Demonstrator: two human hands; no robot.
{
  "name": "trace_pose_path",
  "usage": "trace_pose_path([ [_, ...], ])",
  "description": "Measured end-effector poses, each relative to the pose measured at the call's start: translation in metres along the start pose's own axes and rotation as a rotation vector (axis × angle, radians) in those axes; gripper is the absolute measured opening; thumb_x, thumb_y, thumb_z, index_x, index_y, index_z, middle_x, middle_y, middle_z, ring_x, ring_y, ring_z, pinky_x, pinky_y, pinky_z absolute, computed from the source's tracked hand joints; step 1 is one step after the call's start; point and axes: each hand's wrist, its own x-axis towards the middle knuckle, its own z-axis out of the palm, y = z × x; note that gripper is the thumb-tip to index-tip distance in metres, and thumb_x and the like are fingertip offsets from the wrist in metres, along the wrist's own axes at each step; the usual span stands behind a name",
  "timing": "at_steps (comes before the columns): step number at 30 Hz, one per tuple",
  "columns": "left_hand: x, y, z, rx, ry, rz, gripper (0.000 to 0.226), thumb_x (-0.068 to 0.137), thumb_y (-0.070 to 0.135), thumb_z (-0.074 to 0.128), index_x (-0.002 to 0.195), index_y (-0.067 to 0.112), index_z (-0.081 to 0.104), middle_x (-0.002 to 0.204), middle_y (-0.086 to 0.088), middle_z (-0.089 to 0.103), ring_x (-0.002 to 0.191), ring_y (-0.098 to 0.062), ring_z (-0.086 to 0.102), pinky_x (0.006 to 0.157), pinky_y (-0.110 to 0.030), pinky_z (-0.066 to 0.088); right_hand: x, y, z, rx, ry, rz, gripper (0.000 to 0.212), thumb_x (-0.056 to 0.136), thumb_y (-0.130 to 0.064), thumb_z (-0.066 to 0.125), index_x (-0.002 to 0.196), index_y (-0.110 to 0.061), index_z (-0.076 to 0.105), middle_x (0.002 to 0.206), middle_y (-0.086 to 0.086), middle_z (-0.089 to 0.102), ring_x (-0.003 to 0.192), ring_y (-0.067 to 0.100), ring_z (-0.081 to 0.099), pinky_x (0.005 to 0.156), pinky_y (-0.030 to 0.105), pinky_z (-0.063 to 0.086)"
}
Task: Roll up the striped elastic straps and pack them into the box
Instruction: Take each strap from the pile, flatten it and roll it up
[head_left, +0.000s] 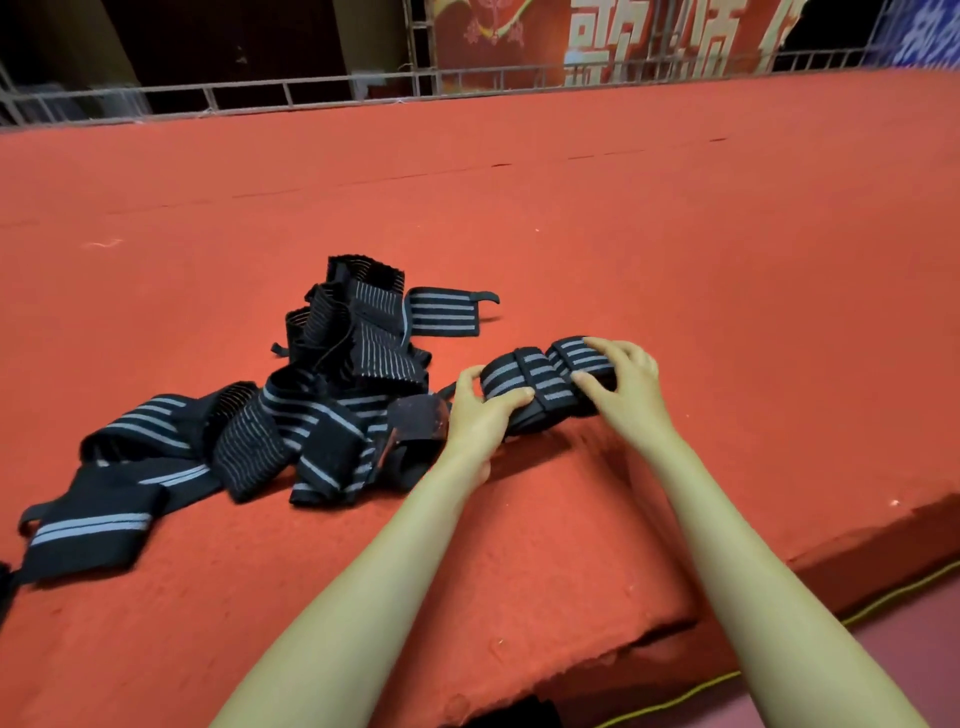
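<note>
Black ribbed rolls (540, 385) gripped: left hand (480, 411), right hand (631, 387).

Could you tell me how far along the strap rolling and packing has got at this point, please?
Early on. Done: a few straps appear rolled, forming the rolled bundle. In hand: the left hand and right hand grip that bundle on the red carpet. Left: the loose pile lies unrolled, and no box is in view.

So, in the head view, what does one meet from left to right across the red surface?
Pile of loose striped straps → left hand → rolled straps, gripped from both sides → right hand.
</note>
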Motion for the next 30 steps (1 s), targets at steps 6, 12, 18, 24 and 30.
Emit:
trace_pose_path([
  [6,0.023,-0.014,0.003,0.186,0.075,0.012,0.057,0.083,0.018,0.066,0.131,0.023,0.036,0.115,0.002,0.056,0.100,-0.015,0.056,0.087,-0.030,0.047,0.011,0.021,0.015,-0.270,-0.243,-0.052,0.060,0.086,-0.028,0.065,0.142,-0.030,0.043,0.152,0.008,0.027,0.142,0.025,0.016,0.115,0.041,0.020],
  [12,0.042,-0.013,0.013,0.181,0.048,-0.064,0.063,0.087,0.019,0.064,0.138,0.020,0.026,0.118,-0.002,0.055,0.101,-0.019,0.058,0.089,-0.039,0.053,0.009,0.034,0.013,-0.236,-0.153,-0.121,0.058,0.087,-0.023,0.066,0.141,-0.026,0.045,0.150,0.009,0.030,0.141,0.025,0.020,0.115,0.036,0.020],
  [18,0.059,-0.008,0.017,0.251,-0.017,-0.148,0.065,0.086,0.025,0.067,0.130,0.008,0.022,0.113,-0.006,0.058,0.093,-0.018,0.059,0.069,-0.026,0.049,0.009,0.040,0.013,-0.271,-0.200,-0.146,0.069,0.083,-0.016,0.064,0.145,-0.026,0.036,0.153,0.011,0.024,0.142,0.028,0.016,0.117,0.042,0.020],
  [24,0.060,-0.013,0.020,0.201,-0.001,-0.101,0.049,0.077,0.014,0.073,0.112,0.009,0.039,0.108,-0.007,0.062,0.099,-0.017,0.061,0.083,-0.028,0.049,0.001,0.041,0.021,-0.249,-0.168,-0.123,0.072,0.084,-0.013,0.063,0.148,-0.024,0.032,0.156,0.014,0.016,0.144,0.032,0.008,0.119,0.039,0.010],
  [30,0.062,-0.006,0.018,0.169,-0.063,-0.230,0.040,0.080,0.025,0.066,0.115,0.007,0.060,0.109,-0.008,0.068,0.093,-0.018,0.064,0.075,-0.028,0.051,-0.001,0.036,0.026,-0.329,-0.172,-0.083,0.074,0.087,-0.019,0.061,0.149,-0.029,0.024,0.158,0.011,0.009,0.146,0.030,0.001,0.118,0.046,0.012],
])
